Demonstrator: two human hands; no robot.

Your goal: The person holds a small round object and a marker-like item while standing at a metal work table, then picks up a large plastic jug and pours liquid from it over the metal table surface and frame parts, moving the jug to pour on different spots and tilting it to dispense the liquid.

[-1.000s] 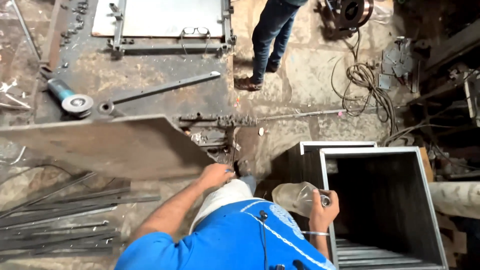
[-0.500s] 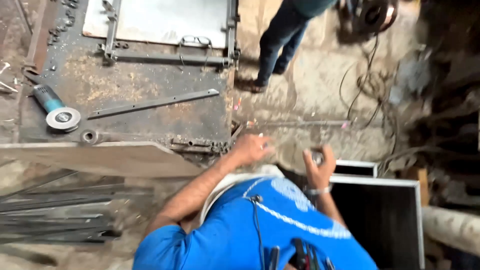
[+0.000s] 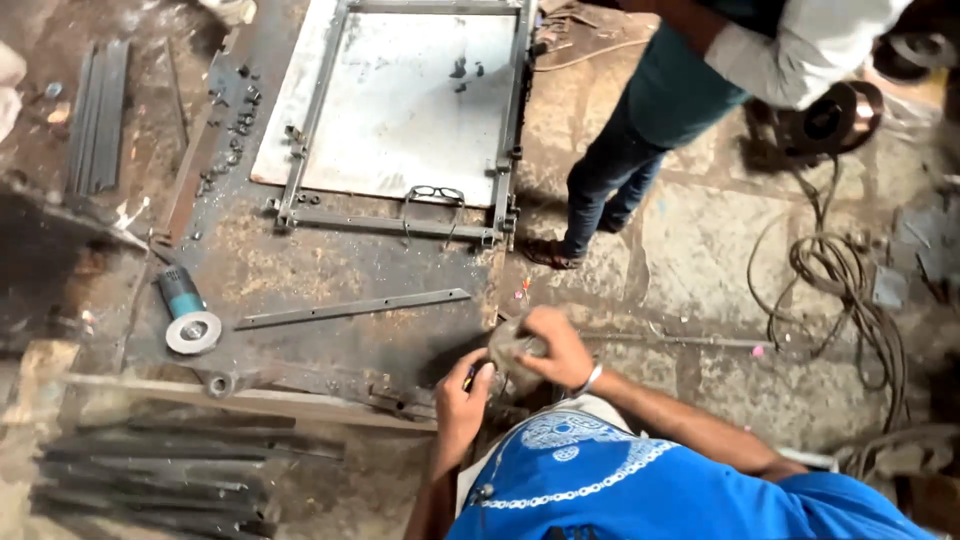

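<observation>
I am viewing the work from the head camera, looking straight down. The right hand (image 3: pixel 560 345) is wrapping its fingers around a crumpled greyish bundle (image 3: pixel 512 362), which looks like cloth or plastic wrap, though I cannot tell which; the grip is closed on it from above and from the right. The left hand (image 3: pixel 462 392) is meeting the bundle from below and the left, fingers curled against its lower edge, with a small dark object pinched near the fingertips that I cannot identify; whether that hand is gripping the bundle itself or only bracing it, I cannot tell. The bundle is sitting between both hands, just off the near right corner of the rusty steel worktable (image 3: pixel 330 270), above the stone floor (image 3: pixel 700 250). In my judgement, handling this well calls for keeping both wrists close together and the bundle supported from underneath so it is not unrolling. Both forearms are converging from the torso, the right wrist wearing a metal bangle (image 3: pixel 590 380). An angle grinder (image 3: pixel 185 315) and a flat steel bar (image 3: pixel 350 308) are lying on the table, well apart from the hands, beyond them a welded frame (image 3: pixel 400 225). Another person's legs (image 3: pixel 610 170) are standing beside the table.
</observation>
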